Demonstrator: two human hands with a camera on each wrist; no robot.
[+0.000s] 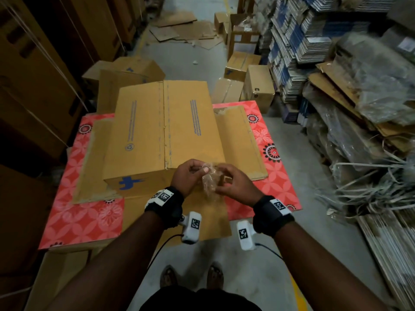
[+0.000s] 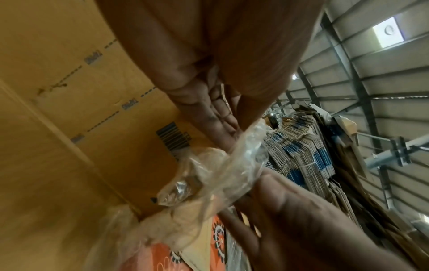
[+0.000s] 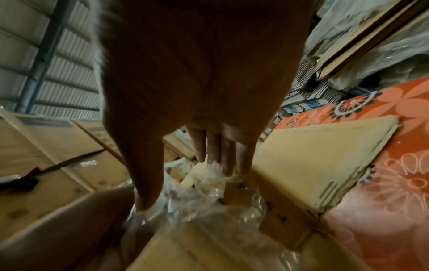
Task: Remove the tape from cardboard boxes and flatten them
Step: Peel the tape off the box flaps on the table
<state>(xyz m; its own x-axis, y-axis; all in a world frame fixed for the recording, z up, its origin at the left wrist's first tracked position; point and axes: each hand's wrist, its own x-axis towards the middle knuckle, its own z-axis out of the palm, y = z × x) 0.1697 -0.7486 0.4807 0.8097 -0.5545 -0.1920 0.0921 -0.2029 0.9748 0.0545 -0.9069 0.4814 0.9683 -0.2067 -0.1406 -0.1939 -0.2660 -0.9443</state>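
- A wad of clear, crumpled plastic tape (image 1: 209, 181) is held in the air between both hands, just above the near right corner of the box.
- The left hand (image 1: 188, 175) pinches the upper end of the tape between thumb and curled fingertips.
- The right hand (image 1: 233, 182) grips the tape's lower part, its fingers (image 3: 228, 155) bent round the wad and the thumb pressing from the other side.
- The large brown cardboard box with blue print (image 1: 164, 131) stands closed at the middle of the table; its top flaps meet along a centre seam.
- Flattened brown cardboard sheets (image 1: 240, 135) lie under and on either side of the box.
- The table carries a red floral-patterned cover (image 1: 85, 221).
- More brown cartons (image 1: 258, 86) stand on the grey floor beyond the far edge.
- Bundled flat cardboard stacks (image 1: 298, 41) rise on the far right.
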